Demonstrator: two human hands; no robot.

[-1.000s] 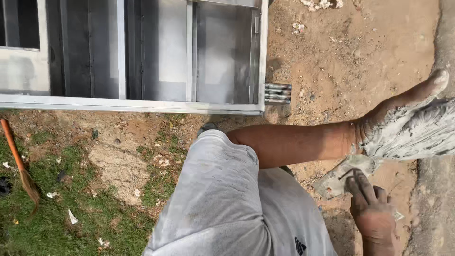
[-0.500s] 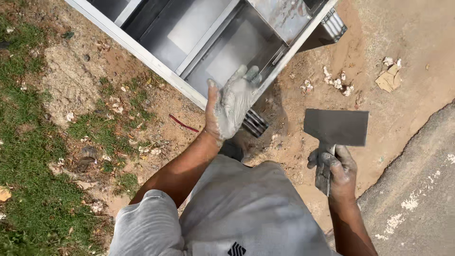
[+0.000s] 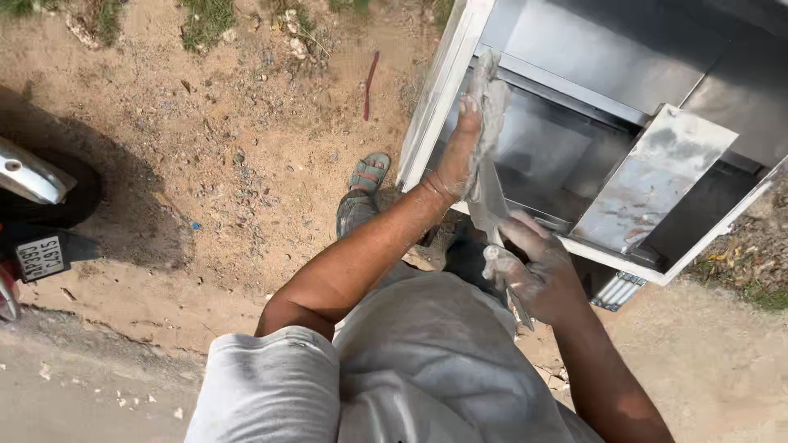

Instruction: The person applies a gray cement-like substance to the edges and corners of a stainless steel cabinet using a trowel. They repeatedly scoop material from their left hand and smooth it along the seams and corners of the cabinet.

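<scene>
My left hand [image 3: 469, 141], smeared with grey mortar, lies flat against the front edge of a shiny metal cabinet frame [image 3: 443, 82], fingers pointing up and holding nothing. My right hand [image 3: 538, 275], also dusted with mortar, grips the handle of a flat steel trowel [image 3: 491, 201]. The trowel's blade is seen nearly edge-on and reaches up to my left palm. A tilted metal plate [image 3: 652, 180] smeared with grey sits inside the cabinet opening, right of both hands.
A foot in a green sandal [image 3: 368, 174] stands on sandy ground [image 3: 246, 164] beside the cabinet. Part of a motorbike [image 3: 33, 213] is at the left edge. A red stick [image 3: 371, 78] lies near grass at the top. Grey pavement [image 3: 74, 402] runs along the bottom.
The view has swung round. My right hand has brought the trowel from out at the side in against my left hand, which stays at the cabinet frame.
</scene>
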